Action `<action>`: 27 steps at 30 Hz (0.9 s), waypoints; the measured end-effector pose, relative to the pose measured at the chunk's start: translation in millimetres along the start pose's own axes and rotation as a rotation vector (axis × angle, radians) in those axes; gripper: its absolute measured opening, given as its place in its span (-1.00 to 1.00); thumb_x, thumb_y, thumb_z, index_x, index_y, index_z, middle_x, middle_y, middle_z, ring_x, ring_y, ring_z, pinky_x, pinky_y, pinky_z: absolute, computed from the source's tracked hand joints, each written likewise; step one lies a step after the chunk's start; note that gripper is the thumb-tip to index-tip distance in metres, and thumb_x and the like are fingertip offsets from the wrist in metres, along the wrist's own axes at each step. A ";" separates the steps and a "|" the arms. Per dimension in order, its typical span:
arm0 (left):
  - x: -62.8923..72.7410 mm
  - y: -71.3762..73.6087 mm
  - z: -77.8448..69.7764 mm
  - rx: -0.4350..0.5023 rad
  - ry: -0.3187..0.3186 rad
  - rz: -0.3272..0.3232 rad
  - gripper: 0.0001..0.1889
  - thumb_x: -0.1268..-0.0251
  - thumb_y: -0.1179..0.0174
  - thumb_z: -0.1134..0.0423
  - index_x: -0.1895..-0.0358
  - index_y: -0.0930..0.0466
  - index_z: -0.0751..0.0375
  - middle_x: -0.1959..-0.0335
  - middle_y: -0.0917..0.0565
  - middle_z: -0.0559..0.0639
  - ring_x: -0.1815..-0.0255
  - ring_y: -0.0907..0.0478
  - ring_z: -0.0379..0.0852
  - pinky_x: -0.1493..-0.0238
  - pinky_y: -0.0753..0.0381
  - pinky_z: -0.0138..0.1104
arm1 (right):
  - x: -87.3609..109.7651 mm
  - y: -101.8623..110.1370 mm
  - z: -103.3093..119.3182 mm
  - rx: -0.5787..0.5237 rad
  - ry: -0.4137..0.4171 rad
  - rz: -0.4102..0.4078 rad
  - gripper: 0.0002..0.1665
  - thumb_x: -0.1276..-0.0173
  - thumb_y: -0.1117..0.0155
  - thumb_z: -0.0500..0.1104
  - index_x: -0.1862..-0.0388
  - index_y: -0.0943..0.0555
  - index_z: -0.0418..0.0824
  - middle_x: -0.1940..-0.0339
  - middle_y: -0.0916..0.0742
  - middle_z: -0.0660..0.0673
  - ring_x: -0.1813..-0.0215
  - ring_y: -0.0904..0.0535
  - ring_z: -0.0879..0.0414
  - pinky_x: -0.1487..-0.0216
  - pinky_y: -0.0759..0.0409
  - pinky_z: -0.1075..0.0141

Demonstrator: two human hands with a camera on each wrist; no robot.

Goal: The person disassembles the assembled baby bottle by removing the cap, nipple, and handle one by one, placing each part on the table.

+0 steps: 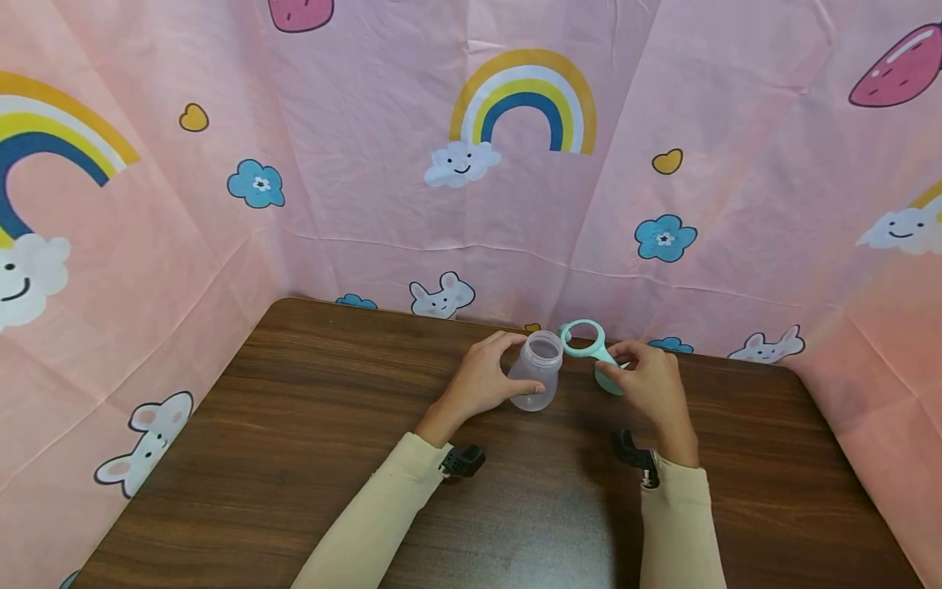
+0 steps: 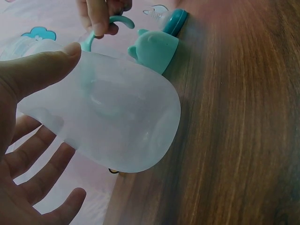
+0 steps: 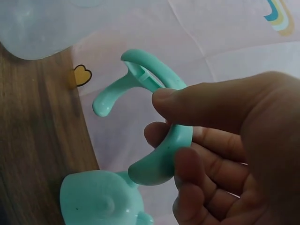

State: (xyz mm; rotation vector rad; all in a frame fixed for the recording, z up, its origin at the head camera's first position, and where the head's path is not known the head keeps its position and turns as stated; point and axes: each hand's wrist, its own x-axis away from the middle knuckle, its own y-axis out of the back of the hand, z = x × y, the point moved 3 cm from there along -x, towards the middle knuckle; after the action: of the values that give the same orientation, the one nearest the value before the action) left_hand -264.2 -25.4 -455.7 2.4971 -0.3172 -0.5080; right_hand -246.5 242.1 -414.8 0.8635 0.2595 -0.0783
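My left hand [image 1: 482,378] holds a translucent baby bottle [image 1: 536,384], its thumb on the near side and fingers round the far side. No lid covers the bottle's threaded neck [image 1: 545,347]. To the right, my right hand [image 1: 653,386] pinches a mint-green bottle handle [image 3: 159,161] by one curved grip, between thumb and fingers. The handle's ring [image 1: 601,337] is held out close beside the bottle's neck. Beneath the right hand, a mint-green cap [image 2: 152,50] with small ears stands on the table.
Beyond the cap in the left wrist view lies a teal collar [image 2: 176,21] with a clear nipple [image 2: 157,18]. The brown wooden table [image 1: 294,442] meets a pink printed cloth [image 1: 368,164] at its back and sides.
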 end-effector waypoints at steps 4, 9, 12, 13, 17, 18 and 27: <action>0.0 -0.1 0.1 -0.007 0.001 0.001 -0.19 -0.13 -0.75 0.02 -0.43 -0.63 0.20 -0.36 -0.69 0.06 -0.40 -0.61 0.06 -0.44 -0.56 0.03 | -0.3 -3.3 -1.9 0.029 -0.022 0.013 -0.73 -0.42 -0.64 -0.10 0.11 -0.82 -0.28 0.28 -0.87 -0.17 0.24 -0.76 -0.12 0.30 -0.59 0.06; 0.4 0.1 -0.9 -0.009 -0.001 0.001 -0.20 -0.13 -0.75 0.03 -0.43 -0.64 0.21 -0.36 -0.69 0.07 -0.39 -0.62 0.06 -0.44 -0.56 0.02 | -0.6 -6.1 -4.0 0.056 -0.023 0.017 -0.73 -0.42 -0.64 -0.09 0.13 -0.82 -0.27 0.31 -0.86 -0.15 0.21 -0.77 -0.14 0.22 -0.55 -0.06; 0.8 0.2 -1.4 -0.006 -0.002 0.001 -0.20 -0.13 -0.75 0.03 -0.43 -0.63 0.21 -0.35 -0.69 0.06 -0.38 -0.62 0.06 -0.43 -0.57 0.03 | -1.1 -7.8 -4.9 0.057 -0.022 0.017 -0.74 -0.41 -0.65 -0.11 0.14 -0.82 -0.29 0.32 -0.86 -0.16 0.22 -0.76 -0.14 0.27 -0.57 0.03; 1.0 0.2 -1.5 -0.005 -0.002 0.002 -0.20 -0.14 -0.75 0.03 -0.43 -0.63 0.21 -0.35 -0.69 0.06 -0.38 -0.62 0.06 -0.43 -0.57 0.03 | -1.2 -8.6 -5.1 0.055 -0.020 0.019 -0.74 -0.41 -0.64 -0.12 0.14 -0.82 -0.30 0.31 -0.86 -0.16 0.22 -0.76 -0.14 0.30 -0.58 0.07; 0.8 0.2 -1.2 -0.010 -0.002 0.001 -0.20 -0.14 -0.75 0.03 -0.43 -0.63 0.22 -0.36 -0.69 0.06 -0.39 -0.62 0.06 -0.44 -0.56 0.02 | -2.2 -11.1 -5.3 0.046 -0.019 0.019 -0.76 -0.40 -0.64 -0.15 0.15 -0.82 -0.31 0.29 -0.87 -0.18 0.23 -0.78 -0.15 0.31 -0.63 0.11; 0.8 0.2 -1.1 -0.010 -0.001 0.001 -0.20 -0.14 -0.75 0.02 -0.43 -0.63 0.22 -0.36 -0.69 0.06 -0.39 -0.62 0.06 -0.44 -0.56 0.02 | -2.5 -11.7 -5.4 0.046 -0.020 0.019 -0.76 -0.40 -0.64 -0.15 0.15 -0.82 -0.31 0.28 -0.87 -0.18 0.23 -0.78 -0.14 0.30 -0.64 0.10; -0.5 0.5 -0.7 -0.007 -0.001 0.003 -0.20 -0.15 -0.74 0.02 -0.43 -0.63 0.22 -0.36 -0.68 0.08 -0.38 -0.62 0.07 -0.42 -0.57 0.03 | -5.5 -17.6 -7.7 0.049 -0.031 0.021 -0.75 -0.39 -0.66 -0.15 0.17 -0.81 -0.32 0.28 -0.87 -0.20 0.21 -0.78 -0.16 0.26 -0.67 0.06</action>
State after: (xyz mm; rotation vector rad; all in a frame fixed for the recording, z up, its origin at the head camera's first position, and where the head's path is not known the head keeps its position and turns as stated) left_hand -264.5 -25.3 -454.7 2.4892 -0.3191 -0.5088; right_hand -256.4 236.3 -431.2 0.9131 0.2204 -0.0792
